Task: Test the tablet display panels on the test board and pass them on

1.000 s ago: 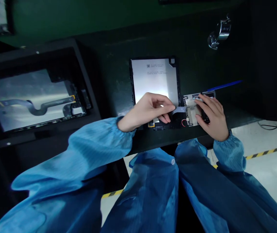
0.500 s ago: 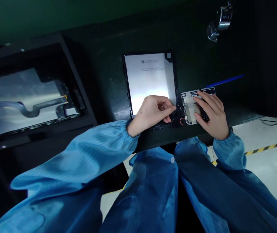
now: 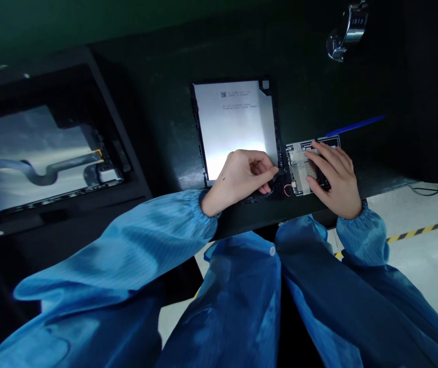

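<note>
A flat silver panel in a black frame lies on the dark table. My left hand rests over its lower right part, thumb and index finger pinched at a dark flexible strip near the frame's edge. Just right of the frame sits a circuit board with pale tape and a small red wire. My right hand lies over the board's right part with its fingers spread, fingertips on or just above it.
On the left, a black tray holds another silver panel with a dark flex cable. A blue pen-like tool lies behind the board. A shiny metal object stands at the back right.
Both hands keep nearly the same pose and place. The view has shifted slightly, so the panel and the left tray appear a little further left.
</note>
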`<action>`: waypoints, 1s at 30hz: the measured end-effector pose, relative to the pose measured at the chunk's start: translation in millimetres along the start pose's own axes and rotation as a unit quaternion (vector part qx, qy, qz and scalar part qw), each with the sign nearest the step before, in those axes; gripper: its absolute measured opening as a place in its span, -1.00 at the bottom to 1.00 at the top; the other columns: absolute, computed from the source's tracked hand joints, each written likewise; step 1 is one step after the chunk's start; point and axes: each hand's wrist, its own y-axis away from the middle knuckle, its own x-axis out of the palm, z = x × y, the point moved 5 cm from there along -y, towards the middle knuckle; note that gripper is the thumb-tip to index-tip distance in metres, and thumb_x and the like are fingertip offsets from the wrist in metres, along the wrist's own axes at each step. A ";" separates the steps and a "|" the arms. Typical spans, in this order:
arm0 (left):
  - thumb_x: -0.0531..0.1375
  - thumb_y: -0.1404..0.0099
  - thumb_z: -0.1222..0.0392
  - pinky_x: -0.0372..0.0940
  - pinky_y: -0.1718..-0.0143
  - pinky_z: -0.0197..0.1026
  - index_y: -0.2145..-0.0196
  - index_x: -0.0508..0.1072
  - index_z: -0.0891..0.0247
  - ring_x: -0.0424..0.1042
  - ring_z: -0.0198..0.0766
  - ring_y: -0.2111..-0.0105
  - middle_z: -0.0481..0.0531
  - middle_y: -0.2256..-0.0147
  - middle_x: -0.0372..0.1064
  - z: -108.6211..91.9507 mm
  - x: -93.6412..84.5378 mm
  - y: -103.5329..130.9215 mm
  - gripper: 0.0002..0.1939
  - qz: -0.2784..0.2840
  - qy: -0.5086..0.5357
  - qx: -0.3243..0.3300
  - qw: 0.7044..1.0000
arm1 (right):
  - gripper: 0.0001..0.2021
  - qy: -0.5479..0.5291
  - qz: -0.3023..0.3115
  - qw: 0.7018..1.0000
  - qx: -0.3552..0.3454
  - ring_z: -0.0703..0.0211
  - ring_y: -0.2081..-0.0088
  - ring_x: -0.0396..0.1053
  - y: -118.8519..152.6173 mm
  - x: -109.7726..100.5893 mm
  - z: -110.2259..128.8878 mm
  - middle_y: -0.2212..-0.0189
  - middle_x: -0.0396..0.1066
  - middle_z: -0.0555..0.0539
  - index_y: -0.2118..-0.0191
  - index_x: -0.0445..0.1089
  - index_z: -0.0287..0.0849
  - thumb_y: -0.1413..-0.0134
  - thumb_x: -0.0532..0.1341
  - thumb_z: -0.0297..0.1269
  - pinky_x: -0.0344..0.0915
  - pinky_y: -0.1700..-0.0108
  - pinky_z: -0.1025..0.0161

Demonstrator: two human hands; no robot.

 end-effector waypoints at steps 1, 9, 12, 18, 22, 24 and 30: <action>0.28 -0.24 0.20 0.43 0.55 -0.39 0.48 0.43 0.28 0.47 -0.36 0.64 -0.03 0.62 0.46 -0.4 0.2 0.2 -0.83 0.001 0.001 -0.001 1.000 | -0.58 -0.001 0.006 1.000 0.005 -0.06 -0.30 0.27 0.0 0.3 -0.4 -0.28 0.31 -0.16 -0.25 0.30 -0.11 -0.31 0.12 -0.27 0.15 -0.36 -0.07; 0.27 -0.24 0.22 0.42 0.56 -0.37 0.49 0.42 0.28 0.46 -0.36 0.65 -0.03 0.62 0.46 -3.1 0.9 0.1 -0.83 0.005 -0.006 -0.009 1.000 | -0.55 -0.002 0.034 0.999 0.029 -0.12 -0.31 0.24 -0.3 1.4 -2.0 -0.30 0.29 -0.11 -0.29 0.27 -0.02 -0.31 0.09 -0.24 0.14 -0.36 -0.16; 0.27 -0.25 0.23 0.41 0.55 -0.38 0.49 0.42 0.28 0.47 -0.36 0.64 -0.03 0.62 0.46 -2.4 1.3 -0.4 -0.83 0.008 -0.001 -0.005 1.000 | -0.54 -0.002 0.036 0.999 0.028 -0.12 -0.32 0.24 -0.1 1.8 -2.2 -0.30 0.28 -0.10 -0.29 0.27 -0.01 -0.32 0.09 -0.23 0.13 -0.36 -0.16; 0.26 -0.26 0.24 0.40 0.56 -0.37 0.48 0.42 0.28 0.46 -0.36 0.65 -0.03 0.62 0.45 -1.9 1.5 0.0 -0.83 0.001 -0.008 -0.008 1.000 | -0.56 0.006 0.023 1.000 0.015 -0.08 -0.30 0.25 -0.2 1.2 -1.1 -0.29 0.30 -0.12 -0.27 0.29 -0.06 -0.32 0.10 -0.24 0.14 -0.36 -0.12; 0.26 -0.25 0.24 0.40 0.56 -0.36 0.49 0.42 0.28 0.45 -0.36 0.65 -0.03 0.63 0.45 -2.7 1.9 0.2 -0.83 0.002 -0.015 -0.016 1.000 | -0.56 0.011 0.032 0.999 0.021 -0.09 -0.30 0.26 -0.4 1.8 -1.5 -0.29 0.30 -0.11 -0.27 0.29 -0.04 -0.32 0.09 -0.23 0.15 -0.35 -0.15; 0.26 -0.25 0.23 0.41 0.56 -0.36 0.49 0.43 0.27 0.45 -0.36 0.65 -0.04 0.62 0.45 -2.6 2.3 0.2 -0.83 0.005 -0.013 -0.016 1.000 | -0.55 0.009 0.032 0.999 0.022 -0.10 -0.31 0.25 -0.3 1.8 -1.8 -0.29 0.30 -0.11 -0.28 0.28 -0.03 -0.32 0.10 -0.24 0.15 -0.35 -0.15; 0.26 -0.23 0.24 0.40 0.56 -0.36 0.48 0.45 0.28 0.46 -0.35 0.64 -0.04 0.63 0.45 -1.5 2.8 -0.7 -0.86 -0.001 -0.023 -0.015 1.000 | -0.57 0.022 0.030 0.999 0.008 -0.09 -0.31 0.25 0.2 0.9 0.0 -0.30 0.29 -0.10 -0.28 0.28 0.00 -0.33 0.11 -0.23 0.16 -0.34 -0.14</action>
